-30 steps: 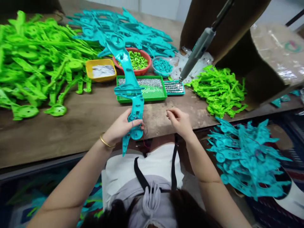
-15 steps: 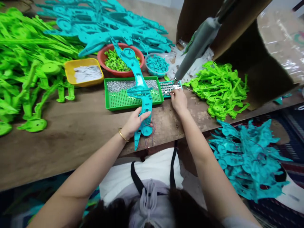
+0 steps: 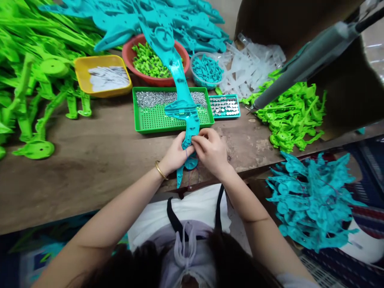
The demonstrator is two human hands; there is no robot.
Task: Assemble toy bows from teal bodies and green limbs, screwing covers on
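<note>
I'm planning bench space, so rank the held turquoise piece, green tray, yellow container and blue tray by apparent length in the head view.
1. Turquoise piece, far end unclear
2. Green tray
3. Yellow container
4. Blue tray

Left arm (image 3: 120, 216): one, mine, bare, reaching forward and inward, crease showing at the elbow. Left wrist (image 3: 163, 170): angled toward my midline. Left hand (image 3: 174, 155): closed in a grip, thumb pointing toward its partner, fingers curled and partly hidden.

Right arm (image 3: 255, 208): one, bare, slanting inward from the other side, elbow crease likewise visible. Right hand (image 3: 213, 156): back uppermost, fingers bent, thumb and index drawn together in a pinch; contents of pinch, too small to tell. Both hands: close together before my body.
</note>
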